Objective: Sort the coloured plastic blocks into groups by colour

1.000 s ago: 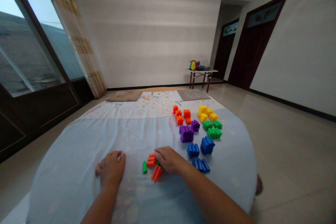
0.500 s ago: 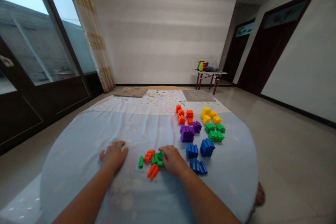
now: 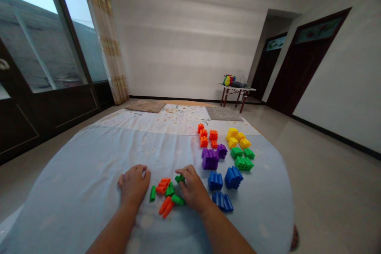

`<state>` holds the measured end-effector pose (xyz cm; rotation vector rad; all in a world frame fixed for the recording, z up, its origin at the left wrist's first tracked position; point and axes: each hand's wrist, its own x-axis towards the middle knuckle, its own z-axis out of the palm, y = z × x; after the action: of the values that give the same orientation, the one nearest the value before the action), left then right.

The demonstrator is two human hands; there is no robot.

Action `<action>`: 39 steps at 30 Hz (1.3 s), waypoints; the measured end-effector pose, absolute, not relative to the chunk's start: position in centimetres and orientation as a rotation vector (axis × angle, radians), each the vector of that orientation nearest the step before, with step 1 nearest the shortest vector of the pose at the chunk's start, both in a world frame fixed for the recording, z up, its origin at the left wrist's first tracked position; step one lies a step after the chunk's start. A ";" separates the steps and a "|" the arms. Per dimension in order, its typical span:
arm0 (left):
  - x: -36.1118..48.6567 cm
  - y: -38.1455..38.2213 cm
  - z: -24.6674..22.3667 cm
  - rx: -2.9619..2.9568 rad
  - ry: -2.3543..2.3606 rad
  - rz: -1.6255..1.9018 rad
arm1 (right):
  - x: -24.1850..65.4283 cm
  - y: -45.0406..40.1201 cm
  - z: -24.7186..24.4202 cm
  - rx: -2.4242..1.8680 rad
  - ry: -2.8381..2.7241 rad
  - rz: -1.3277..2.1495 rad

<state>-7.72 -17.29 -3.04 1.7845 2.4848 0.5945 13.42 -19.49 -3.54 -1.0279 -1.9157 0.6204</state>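
My right hand (image 3: 193, 188) pinches a green plastic block (image 3: 179, 178) between thumb and fingers, at the right of a small mixed group. In that group lie orange blocks (image 3: 163, 185), a green block (image 3: 170, 189), another green block (image 3: 177, 200) below my right hand, and a pair of orange blocks (image 3: 166, 206) nearer to me. A single green block (image 3: 152, 193) stands apart at the group's left. My left hand (image 3: 134, 184) rests on the cloth left of it, fingers loosely curved and apart, holding nothing.
Blocks sorted by colour stand at the right: blue (image 3: 233, 177), purple (image 3: 210, 159), green (image 3: 244, 163), yellow (image 3: 232, 133) and orange (image 3: 204, 141). A pale blue cloth (image 3: 89, 190) covers the round table. Two mats (image 3: 145, 106) lie at its far edge.
My right hand has drawn a green block slightly away from the mixed group. The remaining green blocks there have shifted apart. My left hand is a little closer to the group, and the view has tilted.
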 end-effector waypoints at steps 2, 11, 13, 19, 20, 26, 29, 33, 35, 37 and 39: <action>-7.7 -17.3 -3.2 1.786 2.494 0.619 | 13.4 -19.1 -3.6 -1.000 -1.881 0.561; -7.6 -17.7 -3.1 1.817 2.481 0.675 | 14.3 -19.4 -3.5 -1.158 -2.056 0.614; -7.5 -17.9 -3.0 1.818 2.474 0.681 | 14.4 -19.8 -3.2 -1.180 -2.042 0.599; -7.6 -17.9 -3.1 1.814 2.473 0.708 | 14.2 -20.2 -3.3 -1.338 -2.068 0.596; -7.6 -17.8 -3.2 1.813 2.473 0.712 | 14.1 -20.2 -3.4 -1.367 -2.073 0.609; -7.9 -17.6 -3.3 1.835 2.475 0.657 | 14.1 -19.8 -3.5 -1.340 -1.993 0.589; -8.0 -17.3 -3.3 1.841 2.467 0.618 | 14.0 -19.5 -3.6 -1.298 -2.015 0.597; -8.4 -16.7 -3.4 1.840 2.457 0.576 | 13.7 -19.6 -2.9 -1.243 -2.029 0.615; -8.6 -16.4 -3.6 1.843 2.443 0.560 | 13.7 -20.2 -1.6 -1.144 -1.955 0.549; -8.9 -16.2 -3.8 1.848 2.428 0.560 | 14.2 -21.0 0.3 -1.032 -1.880 0.464; -9.2 -16.0 -4.1 1.854 2.407 0.575 | 15.5 -21.9 2.5 -0.974 -1.832 0.391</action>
<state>-9.23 -16.01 -4.11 1.8541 2.4072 0.5748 15.48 -21.88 2.49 -0.9744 -1.8319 0.3907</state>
